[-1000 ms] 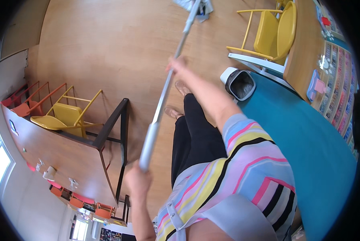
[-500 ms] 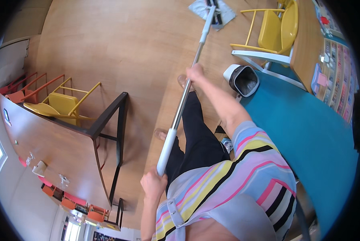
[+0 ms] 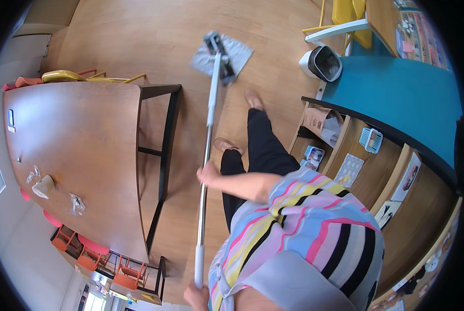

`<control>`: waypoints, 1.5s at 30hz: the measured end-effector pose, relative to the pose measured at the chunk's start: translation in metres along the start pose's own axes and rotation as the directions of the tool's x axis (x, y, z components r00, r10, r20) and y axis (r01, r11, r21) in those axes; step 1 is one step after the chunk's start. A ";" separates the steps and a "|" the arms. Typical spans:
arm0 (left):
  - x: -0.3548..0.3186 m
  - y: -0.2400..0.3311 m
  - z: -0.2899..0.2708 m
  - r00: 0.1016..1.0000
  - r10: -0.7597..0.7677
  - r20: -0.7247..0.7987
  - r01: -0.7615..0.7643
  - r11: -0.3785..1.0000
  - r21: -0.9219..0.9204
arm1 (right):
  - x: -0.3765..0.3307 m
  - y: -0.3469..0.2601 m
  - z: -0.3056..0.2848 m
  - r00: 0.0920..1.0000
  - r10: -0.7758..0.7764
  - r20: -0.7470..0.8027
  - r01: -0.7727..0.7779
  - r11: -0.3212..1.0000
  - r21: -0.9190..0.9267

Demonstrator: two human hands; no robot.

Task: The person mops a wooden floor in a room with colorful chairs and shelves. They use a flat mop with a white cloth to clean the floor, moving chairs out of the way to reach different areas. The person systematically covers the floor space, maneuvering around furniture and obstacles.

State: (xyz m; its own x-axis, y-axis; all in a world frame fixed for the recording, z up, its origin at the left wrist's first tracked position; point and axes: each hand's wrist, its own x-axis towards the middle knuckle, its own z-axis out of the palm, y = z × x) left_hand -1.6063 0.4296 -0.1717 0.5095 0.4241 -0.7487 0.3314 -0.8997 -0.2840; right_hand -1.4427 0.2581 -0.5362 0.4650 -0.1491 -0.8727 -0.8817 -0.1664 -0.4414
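Fingers (image 3: pixel 202 175) wrapped a silver-and-white metal mop pole (image 3: pixel 203 210)
My right hand (image 3: pixel 208 174) gripped mid-pole, left hand (image 3: pixel 195 296) its near end.

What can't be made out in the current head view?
All in the head view:
Flat mop underside: hidden, pressed to the floor.
Left hand: forearm cut off by the lower edge.
Right hand: palm hidden by its own grip on the mop pole.
Yellow chair at upper right: cut off by the top edge.
Waste bin bottom: hidden by the liner.
Clear item on the brown table: too small to identify.
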 end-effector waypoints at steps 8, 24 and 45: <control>-0.043 -0.091 -0.081 0.973 -0.228 -0.029 0.222 0.904 0.365 | -0.106 -0.022 0.073 0.899 0.039 0.435 -0.231 0.889 0.396; 0.015 0.114 -0.032 0.991 0.097 -0.088 -0.086 0.988 0.125 | 0.035 -0.004 -0.152 0.986 0.130 -0.106 -0.120 0.988 0.093; -0.023 -0.235 0.153 0.976 0.184 0.121 -0.180 0.983 -0.039 | -0.115 0.223 0.072 0.988 0.016 -0.154 0.022 0.969 0.244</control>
State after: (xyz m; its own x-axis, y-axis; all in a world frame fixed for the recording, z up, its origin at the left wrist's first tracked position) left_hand -1.8177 0.6149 -0.1795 0.4620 0.2358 -0.8549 0.2651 -0.9567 -0.1207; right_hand -1.6990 0.3079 -0.5490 0.4572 -0.3006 -0.8370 -0.8639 0.0735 -0.4983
